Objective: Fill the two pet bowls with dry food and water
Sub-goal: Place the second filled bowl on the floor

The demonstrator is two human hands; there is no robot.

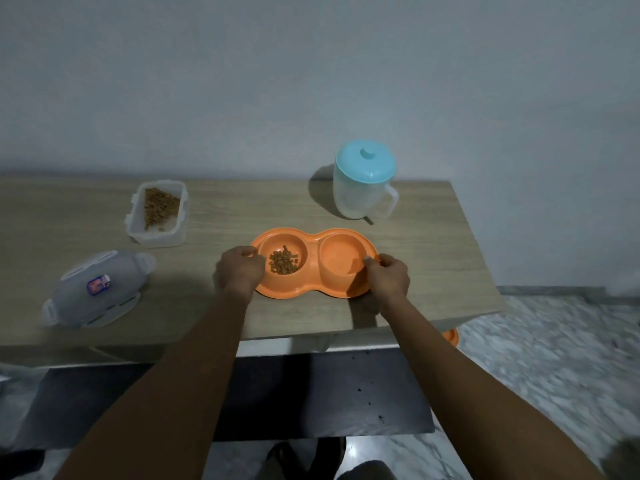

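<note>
both hands hold the orange double pet bowl (313, 237) near the front of the wooden table (415, 258).
the left hand (240, 271) curls its fingers over the dish's left end, and the right hand (388, 277) grips its right end. the left well holds a small heap of dry food (283, 262); whether the right well (341, 259) holds water i cannot tell. an open clear container (156, 239) of kibble stands back left, its lid (93, 289) lying nearer. 1 blue-lidded jug (360, 195) stands behind.

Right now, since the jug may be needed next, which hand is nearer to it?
Right. The right hand grips the right end of the orange dish, in front of the jug; the left hand grips its left end, farther off to the left.
</note>
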